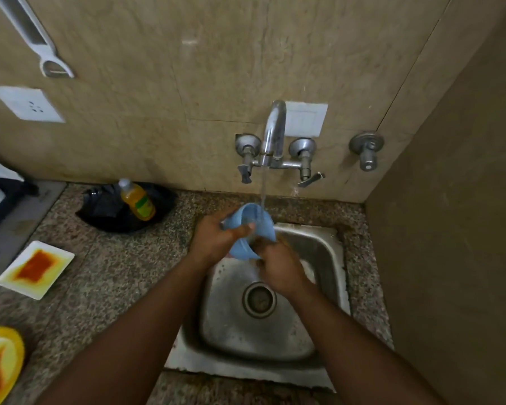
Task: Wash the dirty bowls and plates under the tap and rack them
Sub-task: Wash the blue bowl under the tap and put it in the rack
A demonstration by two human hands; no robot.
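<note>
A light blue bowl [250, 220] is held tilted over the steel sink [319, 247], right under the running tap [272, 133]. Water falls into its mouth. My left hand [214, 238] grips the bowl's rim from the left, thumb across its side. My right hand [278, 267] holds the bowl from below and the right, fingers curled against its underside. A white square plate [35, 268] smeared orange lies on the counter at the left. A yellow plate [0, 363] with orange stains sits at the bottom left corner.
A bottle of yellow dish liquid [138, 201] leans on a black bag [105, 211] behind the counter. The sink drain [259, 299] is uncovered. A wall stands close on the right. Speckled granite counter [114, 287] lies left of the sink. No rack is in view.
</note>
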